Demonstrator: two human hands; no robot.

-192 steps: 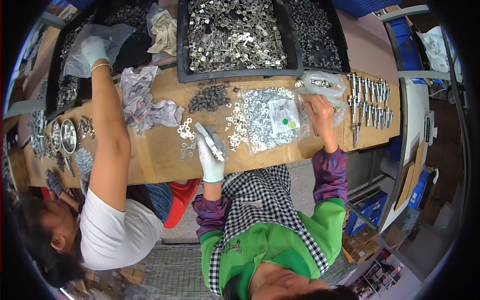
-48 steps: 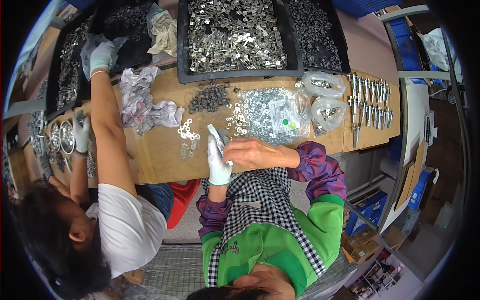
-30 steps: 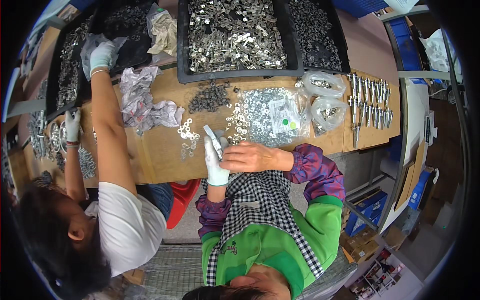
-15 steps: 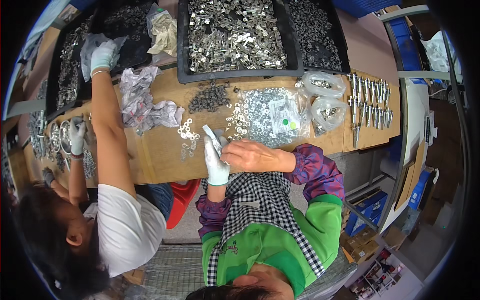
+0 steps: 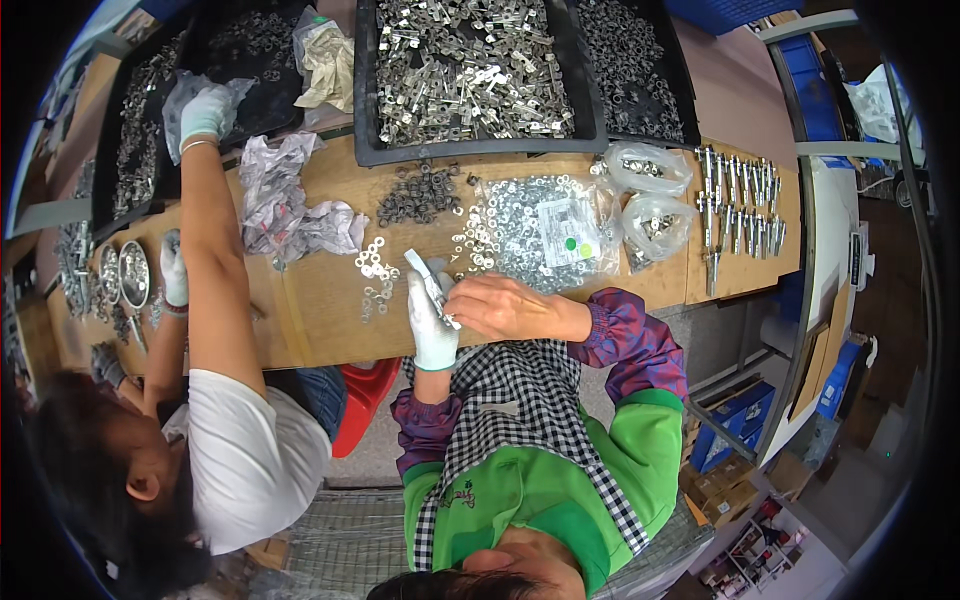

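Note:
My left hand, in a white glove, is closed round a slim silver metal part whose flat end sticks out beyond the fingers. My bare right hand has its fingers curled together at the part's lower end, against the left hand; the fingertips are partly hidden. Both hands are over the front edge of the wooden table. Beyond them lie loose pale washers, dark nuts and a clear bag of silver washers.
A black tray heaped with metal pieces stands at the back. Two small plastic bags and rows of silver bolts lie at right. Crumpled paper is left of centre. At left, a co-worker's gloved hand touches a plastic bag.
My two hands stay nearly in place, with small finger shifts at the metal part. The co-worker's other gloved hand has moved slightly right, near the metal bowls.

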